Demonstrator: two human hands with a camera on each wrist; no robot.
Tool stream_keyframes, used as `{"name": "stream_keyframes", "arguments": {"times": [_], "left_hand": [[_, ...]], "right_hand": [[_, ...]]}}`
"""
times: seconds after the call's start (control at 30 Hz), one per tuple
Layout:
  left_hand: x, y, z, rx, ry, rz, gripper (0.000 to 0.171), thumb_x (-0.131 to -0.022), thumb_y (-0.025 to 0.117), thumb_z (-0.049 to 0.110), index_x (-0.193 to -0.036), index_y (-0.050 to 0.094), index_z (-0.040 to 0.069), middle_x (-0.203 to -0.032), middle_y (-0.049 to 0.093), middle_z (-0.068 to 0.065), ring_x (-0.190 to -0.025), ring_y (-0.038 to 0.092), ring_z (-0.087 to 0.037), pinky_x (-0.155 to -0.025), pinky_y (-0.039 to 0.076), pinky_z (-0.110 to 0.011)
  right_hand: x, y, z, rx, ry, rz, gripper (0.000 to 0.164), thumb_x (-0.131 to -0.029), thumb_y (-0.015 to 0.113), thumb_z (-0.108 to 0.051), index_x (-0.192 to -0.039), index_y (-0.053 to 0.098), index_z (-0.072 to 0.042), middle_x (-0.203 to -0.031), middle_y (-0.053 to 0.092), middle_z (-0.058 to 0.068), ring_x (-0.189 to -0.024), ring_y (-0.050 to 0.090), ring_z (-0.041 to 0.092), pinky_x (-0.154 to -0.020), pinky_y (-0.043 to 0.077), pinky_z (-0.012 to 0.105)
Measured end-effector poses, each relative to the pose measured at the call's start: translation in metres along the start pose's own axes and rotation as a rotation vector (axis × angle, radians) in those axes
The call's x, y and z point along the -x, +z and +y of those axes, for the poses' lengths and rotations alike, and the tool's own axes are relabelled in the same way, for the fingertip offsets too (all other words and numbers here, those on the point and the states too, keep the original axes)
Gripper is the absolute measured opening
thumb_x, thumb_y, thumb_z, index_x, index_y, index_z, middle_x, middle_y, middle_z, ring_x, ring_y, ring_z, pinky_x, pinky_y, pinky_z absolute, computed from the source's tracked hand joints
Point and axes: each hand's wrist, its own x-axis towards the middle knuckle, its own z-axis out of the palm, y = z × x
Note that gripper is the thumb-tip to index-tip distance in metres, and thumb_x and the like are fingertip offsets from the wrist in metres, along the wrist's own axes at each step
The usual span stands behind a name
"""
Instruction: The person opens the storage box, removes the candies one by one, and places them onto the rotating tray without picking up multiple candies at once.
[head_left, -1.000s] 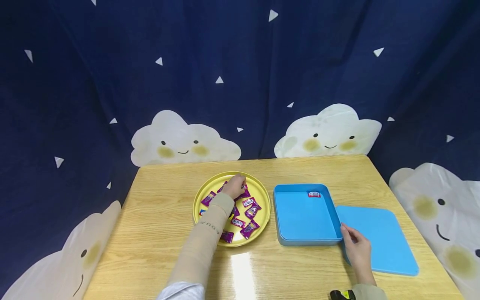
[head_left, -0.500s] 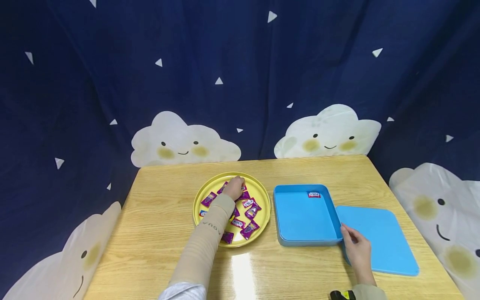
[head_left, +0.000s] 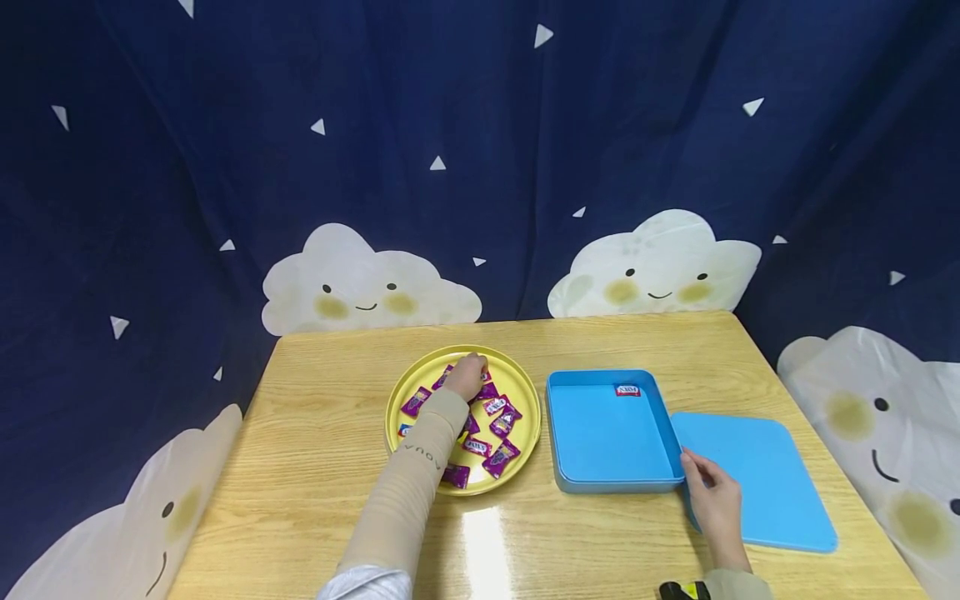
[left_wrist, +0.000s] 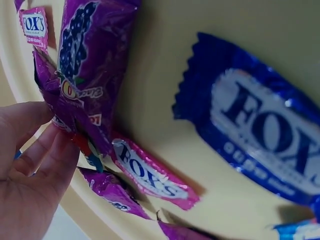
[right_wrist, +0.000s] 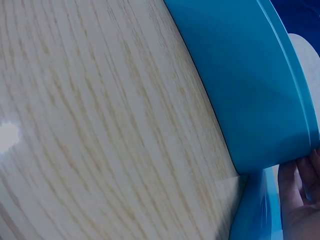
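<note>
In the head view my left hand [head_left: 467,377] reaches over the far side of a round yellow tray [head_left: 402,387] with several wrapped candies. Up close in the left wrist view, my left thumb and fingers [left_wrist: 30,150] pinch the edge of a small candy wrapper [left_wrist: 61,124], partly hidden by them. A purple grape candy [left_wrist: 92,65] and a pink candy [left_wrist: 152,175] lie beside them. At the near right corner of an open blue box [head_left: 615,433], my right hand [head_left: 714,493] grips the rim. One red-and-white candy [head_left: 627,390] lies at the back inside the box.
A flat blue lid [head_left: 772,483] lies on the wooden table [head_left: 322,433], right of the box and partly under my right hand. A blue candy [left_wrist: 265,120] sits on the tray close to the left wrist camera. Behind the table hangs a dark blue curtain [head_left: 480,100].
My left hand shifts very slightly toward me over the tray, still at its far side. The right hand and the box stay in place.
</note>
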Motion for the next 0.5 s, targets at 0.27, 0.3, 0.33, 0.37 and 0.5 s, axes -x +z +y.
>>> {"name": "stream_keyframes", "arguments": {"times": [0.27,0.3,0.33,0.37,0.5], "left_hand": [[0.001,-0.004,-0.005,0.011,0.039,0.082,0.012,-0.080,0.060,-0.003,-0.091,0.063,0.000,-0.090,0.057,-0.012,-0.084,0.056,-0.025,-0.074,0.049,-0.033],[0.001,-0.006,-0.005,0.018,0.054,0.115,0.014,-0.080,0.060,-0.002,-0.093,0.064,-0.001,-0.091,0.057,-0.013,-0.086,0.057,-0.027,-0.075,0.049,-0.035],[0.001,-0.007,-0.006,0.016,0.067,0.155,0.016,-0.080,0.060,-0.001,-0.096,0.064,-0.001,-0.094,0.058,-0.013,-0.089,0.057,-0.028,-0.076,0.050,-0.036],[0.000,-0.009,-0.007,0.010,0.083,0.198,0.018,-0.081,0.060,0.001,-0.099,0.064,-0.001,-0.096,0.059,-0.013,-0.092,0.057,-0.029,-0.078,0.049,-0.037],[-0.003,-0.018,-0.005,-0.036,0.113,0.300,0.033,-0.083,0.060,0.012,-0.115,0.059,0.004,-0.114,0.056,-0.013,-0.107,0.052,-0.030,-0.088,0.045,-0.041]], "right_hand": [[0.000,0.002,0.000,0.001,0.005,0.009,0.041,-0.094,0.049,-0.032,-0.119,0.059,-0.001,-0.114,0.057,0.017,-0.076,0.038,-0.016,-0.063,0.035,0.005],[0.000,0.002,0.000,0.000,0.006,0.013,0.041,-0.094,0.049,-0.032,-0.119,0.060,-0.001,-0.113,0.057,0.015,-0.076,0.039,-0.015,-0.063,0.036,0.006],[0.000,0.002,0.000,0.000,0.007,0.015,0.041,-0.094,0.049,-0.032,-0.118,0.060,-0.001,-0.111,0.058,0.013,-0.076,0.039,-0.015,-0.063,0.036,0.006],[0.000,0.002,0.000,0.000,0.008,0.016,0.040,-0.093,0.049,-0.032,-0.118,0.060,-0.002,-0.110,0.058,0.010,-0.076,0.039,-0.015,-0.063,0.036,0.006],[-0.001,0.001,0.000,-0.009,0.011,0.017,0.040,-0.093,0.050,-0.032,-0.118,0.061,-0.002,-0.105,0.057,0.000,-0.076,0.040,-0.014,-0.063,0.036,0.006]]}}
